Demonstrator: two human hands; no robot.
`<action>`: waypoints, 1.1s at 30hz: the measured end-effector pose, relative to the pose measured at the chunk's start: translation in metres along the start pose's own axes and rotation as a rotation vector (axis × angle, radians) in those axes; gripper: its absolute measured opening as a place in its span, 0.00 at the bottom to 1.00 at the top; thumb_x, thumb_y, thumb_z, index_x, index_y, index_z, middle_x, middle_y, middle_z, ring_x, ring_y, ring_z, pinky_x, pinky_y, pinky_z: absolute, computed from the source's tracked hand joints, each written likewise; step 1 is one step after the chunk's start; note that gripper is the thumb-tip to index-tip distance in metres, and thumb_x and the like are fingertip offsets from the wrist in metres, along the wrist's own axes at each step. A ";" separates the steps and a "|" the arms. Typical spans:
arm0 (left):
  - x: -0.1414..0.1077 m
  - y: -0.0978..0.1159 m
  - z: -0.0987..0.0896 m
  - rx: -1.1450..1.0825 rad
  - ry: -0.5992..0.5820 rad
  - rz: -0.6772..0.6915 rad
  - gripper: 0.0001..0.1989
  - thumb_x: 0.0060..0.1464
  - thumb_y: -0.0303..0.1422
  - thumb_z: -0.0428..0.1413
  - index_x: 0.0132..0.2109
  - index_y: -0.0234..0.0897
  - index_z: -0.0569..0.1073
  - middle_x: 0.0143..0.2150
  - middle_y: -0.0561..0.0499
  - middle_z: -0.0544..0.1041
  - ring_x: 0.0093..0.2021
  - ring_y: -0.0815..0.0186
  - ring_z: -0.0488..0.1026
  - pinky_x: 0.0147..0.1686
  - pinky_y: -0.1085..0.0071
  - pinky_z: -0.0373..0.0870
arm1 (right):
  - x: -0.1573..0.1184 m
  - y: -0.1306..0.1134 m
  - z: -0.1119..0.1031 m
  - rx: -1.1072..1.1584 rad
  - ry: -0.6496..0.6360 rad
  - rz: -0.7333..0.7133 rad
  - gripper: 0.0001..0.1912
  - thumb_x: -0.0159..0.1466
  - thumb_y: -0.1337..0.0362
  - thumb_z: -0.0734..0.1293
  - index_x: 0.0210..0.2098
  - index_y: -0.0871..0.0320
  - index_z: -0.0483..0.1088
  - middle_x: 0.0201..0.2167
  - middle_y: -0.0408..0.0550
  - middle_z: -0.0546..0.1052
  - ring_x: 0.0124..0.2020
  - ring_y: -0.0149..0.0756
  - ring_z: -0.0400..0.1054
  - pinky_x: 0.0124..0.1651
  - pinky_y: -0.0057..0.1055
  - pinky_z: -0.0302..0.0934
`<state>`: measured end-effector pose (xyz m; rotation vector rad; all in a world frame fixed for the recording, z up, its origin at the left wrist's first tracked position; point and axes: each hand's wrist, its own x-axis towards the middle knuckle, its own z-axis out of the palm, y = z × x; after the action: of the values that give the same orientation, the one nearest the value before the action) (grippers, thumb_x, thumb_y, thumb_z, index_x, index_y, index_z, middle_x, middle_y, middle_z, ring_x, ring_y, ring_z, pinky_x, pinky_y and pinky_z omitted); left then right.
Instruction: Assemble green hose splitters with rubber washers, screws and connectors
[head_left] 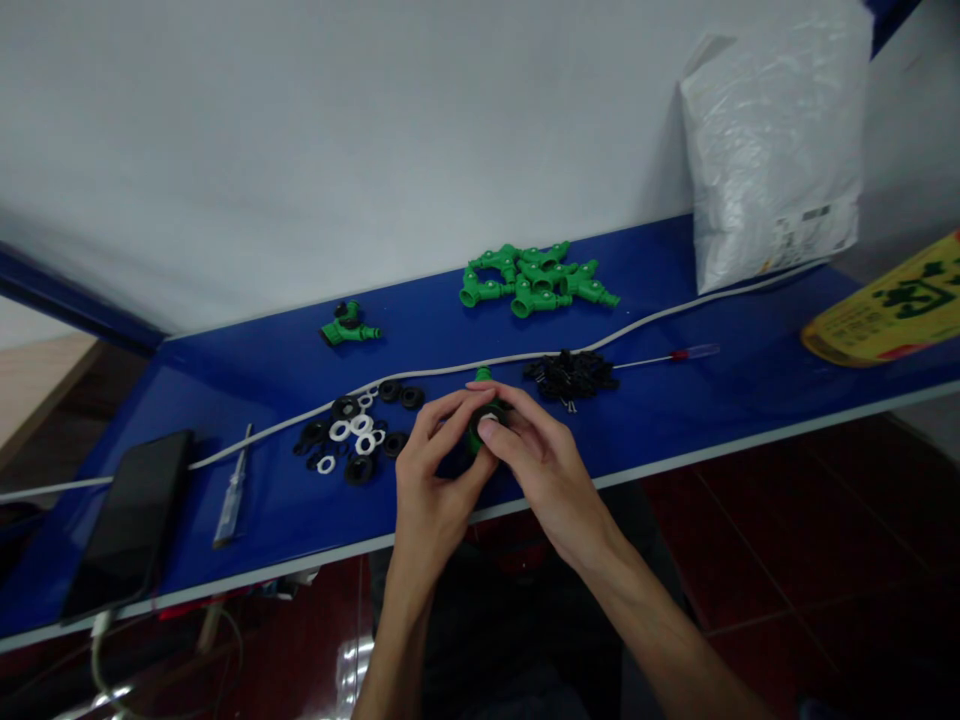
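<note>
Both hands meet around a green plastic hose connector (pixel 482 374) near the shelf's front edge. My left hand (pixel 442 455) curls its fingers around the connector from the left. My right hand (pixel 536 445) grips it from the right, its thumb pressed at a small white piece (pixel 491 418) in the connector's open end. Fingers hide much of the connector. Left of the hands lie loose white rings (pixel 340 430) and black rings (pixel 359 469). To the right is a heap of small black parts (pixel 574 374) with a few screws (pixel 570 406).
Several green connectors (pixel 540 302) are piled at the back; one with black parts (pixel 349 325) stands apart. A white cable (pixel 450 369) crosses the blue shelf (pixel 285 350). Around lie a phone (pixel 131 520), two screwdrivers (pixel 234 495) (pixel 694 352), a plastic package (pixel 772 150) and a yellow bottle (pixel 892 305).
</note>
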<state>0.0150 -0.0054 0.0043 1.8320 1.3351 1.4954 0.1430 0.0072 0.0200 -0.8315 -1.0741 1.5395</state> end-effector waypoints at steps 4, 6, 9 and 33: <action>-0.001 0.000 0.000 0.020 0.017 0.020 0.21 0.61 0.26 0.62 0.59 0.49 0.77 0.55 0.50 0.78 0.57 0.61 0.75 0.59 0.60 0.72 | -0.001 0.001 0.000 0.042 0.002 0.019 0.14 0.66 0.61 0.70 0.52 0.50 0.75 0.52 0.43 0.81 0.54 0.35 0.75 0.62 0.34 0.65; -0.002 0.000 0.001 0.033 0.023 0.030 0.21 0.61 0.26 0.62 0.59 0.49 0.77 0.55 0.50 0.79 0.57 0.61 0.75 0.59 0.60 0.72 | -0.001 0.001 0.001 0.044 0.013 0.022 0.14 0.66 0.62 0.71 0.51 0.50 0.76 0.52 0.43 0.81 0.54 0.35 0.75 0.61 0.32 0.65; -0.002 0.000 0.001 0.046 0.017 0.036 0.21 0.61 0.26 0.62 0.59 0.49 0.77 0.55 0.50 0.79 0.57 0.61 0.75 0.59 0.60 0.72 | 0.000 0.000 0.003 0.045 0.054 0.030 0.13 0.66 0.63 0.71 0.50 0.51 0.76 0.52 0.44 0.81 0.54 0.35 0.75 0.61 0.32 0.65; 0.001 0.000 -0.007 -0.175 0.195 -0.113 0.09 0.60 0.31 0.59 0.44 0.43 0.83 0.46 0.50 0.83 0.51 0.59 0.78 0.53 0.63 0.74 | -0.004 0.023 -0.006 -0.418 -0.144 -0.369 0.33 0.71 0.69 0.65 0.72 0.40 0.57 0.69 0.37 0.67 0.70 0.36 0.60 0.73 0.37 0.55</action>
<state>0.0083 -0.0065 0.0076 1.5108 1.3235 1.7065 0.1417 0.0030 -0.0034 -0.7512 -1.5921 1.0914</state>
